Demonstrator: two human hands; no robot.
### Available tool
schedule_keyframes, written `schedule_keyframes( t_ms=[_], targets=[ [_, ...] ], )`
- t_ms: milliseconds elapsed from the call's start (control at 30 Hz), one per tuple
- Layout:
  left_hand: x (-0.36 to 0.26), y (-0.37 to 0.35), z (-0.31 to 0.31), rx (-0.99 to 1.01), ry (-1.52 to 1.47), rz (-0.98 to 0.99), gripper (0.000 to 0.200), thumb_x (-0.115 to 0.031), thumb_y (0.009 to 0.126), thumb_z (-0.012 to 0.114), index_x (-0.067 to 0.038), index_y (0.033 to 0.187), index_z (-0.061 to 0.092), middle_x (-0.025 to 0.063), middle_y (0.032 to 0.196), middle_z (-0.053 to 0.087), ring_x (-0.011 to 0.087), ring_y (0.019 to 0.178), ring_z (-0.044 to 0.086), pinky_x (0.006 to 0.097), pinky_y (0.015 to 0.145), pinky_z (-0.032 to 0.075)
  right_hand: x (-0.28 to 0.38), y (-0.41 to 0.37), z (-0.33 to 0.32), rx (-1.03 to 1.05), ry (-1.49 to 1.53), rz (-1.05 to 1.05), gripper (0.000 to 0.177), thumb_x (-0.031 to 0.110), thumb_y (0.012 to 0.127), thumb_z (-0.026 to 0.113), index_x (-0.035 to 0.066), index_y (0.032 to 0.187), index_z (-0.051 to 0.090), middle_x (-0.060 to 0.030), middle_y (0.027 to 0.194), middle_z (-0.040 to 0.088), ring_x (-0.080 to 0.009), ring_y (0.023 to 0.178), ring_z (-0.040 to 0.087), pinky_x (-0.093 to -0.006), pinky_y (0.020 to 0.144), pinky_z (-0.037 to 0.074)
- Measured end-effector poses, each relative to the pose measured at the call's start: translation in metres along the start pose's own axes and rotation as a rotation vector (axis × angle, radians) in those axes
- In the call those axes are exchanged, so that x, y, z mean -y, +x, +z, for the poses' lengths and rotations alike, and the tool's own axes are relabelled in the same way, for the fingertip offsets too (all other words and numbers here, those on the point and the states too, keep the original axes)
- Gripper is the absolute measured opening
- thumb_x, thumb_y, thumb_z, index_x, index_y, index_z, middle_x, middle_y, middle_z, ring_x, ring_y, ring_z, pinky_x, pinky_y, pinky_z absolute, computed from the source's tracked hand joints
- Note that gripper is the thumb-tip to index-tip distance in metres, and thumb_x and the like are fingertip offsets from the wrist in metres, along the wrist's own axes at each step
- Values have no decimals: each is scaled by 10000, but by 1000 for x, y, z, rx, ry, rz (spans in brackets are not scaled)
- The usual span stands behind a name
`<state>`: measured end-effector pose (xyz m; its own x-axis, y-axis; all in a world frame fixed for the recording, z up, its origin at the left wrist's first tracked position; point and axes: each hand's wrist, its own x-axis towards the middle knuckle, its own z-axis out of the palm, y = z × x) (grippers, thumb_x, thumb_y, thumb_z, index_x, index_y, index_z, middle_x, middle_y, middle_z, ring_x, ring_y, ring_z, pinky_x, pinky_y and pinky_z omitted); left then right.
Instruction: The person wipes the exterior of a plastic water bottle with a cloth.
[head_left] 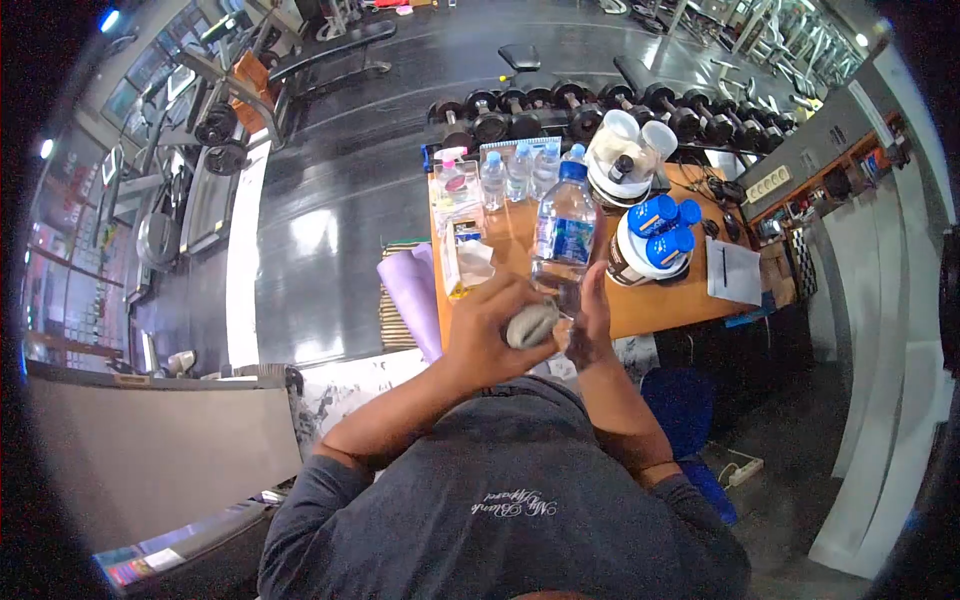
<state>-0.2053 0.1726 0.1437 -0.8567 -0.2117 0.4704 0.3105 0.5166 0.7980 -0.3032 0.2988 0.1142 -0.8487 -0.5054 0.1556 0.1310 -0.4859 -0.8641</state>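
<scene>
My left hand (492, 322) is closed around a folded grey-green cloth (532, 326), holding it just below the base of a large clear water bottle (565, 235). The bottle has a blue cap and a blue label, and its top points away from me. My right hand (592, 325) is against the lower right side of the bottle, with one digit pointing up along it. The other fingers are mostly hidden. Whether the bottle's base touches the table is not clear.
On the wooden table (640, 312) stand several small water bottles (518, 172), a tissue box (468, 262), white tubs (632, 252) with blue-lidded containers, shaker cups (658, 142) and papers (733, 270). A purple rolled mat (412, 290) leans at the left. Dumbbells (570, 98) line the far side.
</scene>
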Motion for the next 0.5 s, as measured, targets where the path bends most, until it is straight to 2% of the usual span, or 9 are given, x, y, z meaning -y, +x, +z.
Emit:
schedule_keyframes(
  t_ms=[33,133,200,267,300,400,433,500],
  targets=[
    [1,2,-1,2,13,8,387,-103,627,904,-55,945,689,131,933,669,310,905,670,397,810,531,4,-2,-2,-6,4,60,877,704,1012,441,253,1679,95,-72,1667,273,-300,1270,608,-421,936,599],
    [2,16,-11,-60,67,34,369,-76,648,881,-36,956,682,128,965,672,305,919,669,390,822,528,-2,-2,-3,43,-28,23,870,702,1016,429,261,1679,79,-81,1640,322,-288,1256,618,-404,896,618],
    [4,44,-19,-197,116,120,348,-62,664,856,-30,961,678,123,969,669,306,913,663,387,825,528,-1,-9,3,146,-12,79,894,724,1004,418,265,1679,54,-124,1530,459,-275,1157,665,-386,844,629],
    [3,70,-28,-290,135,154,329,-62,685,835,-27,971,677,124,965,662,307,896,659,375,813,527,-2,-19,16,177,-3,153,904,739,997,407,263,1678,50,-144,1465,520,-272,1101,685,-384,836,628],
    [-1,79,-31,-317,164,119,310,-65,698,824,-27,969,679,127,962,658,309,882,663,362,800,528,0,-20,18,262,0,145,907,742,992,406,262,1676,53,-149,1461,519,-269,1075,688,-401,823,628],
    [8,75,-33,-287,247,99,301,-65,702,815,-27,968,679,134,961,660,313,877,675,358,795,531,0,-22,18,275,-2,154,902,736,992,416,264,1676,65,-135,1523,459,-272,1162,656,-398,871,616],
    [6,67,-32,-264,169,104,372,-137,675,867,-65,999,697,142,969,659,353,907,676,411,778,544,-4,-19,17,210,-5,119,898,731,996,420,263,1676,67,-129,1551,427,-271,1206,634,-389,902,604],
    [5,40,-25,-143,120,76,379,-136,672,870,-63,1003,700,143,967,658,348,893,682,410,762,547,-11,-14,12,82,1,71,888,720,1005,428,259,1677,74,-122,1585,388,-269,1260,606,-375,944,588]
  ],
)
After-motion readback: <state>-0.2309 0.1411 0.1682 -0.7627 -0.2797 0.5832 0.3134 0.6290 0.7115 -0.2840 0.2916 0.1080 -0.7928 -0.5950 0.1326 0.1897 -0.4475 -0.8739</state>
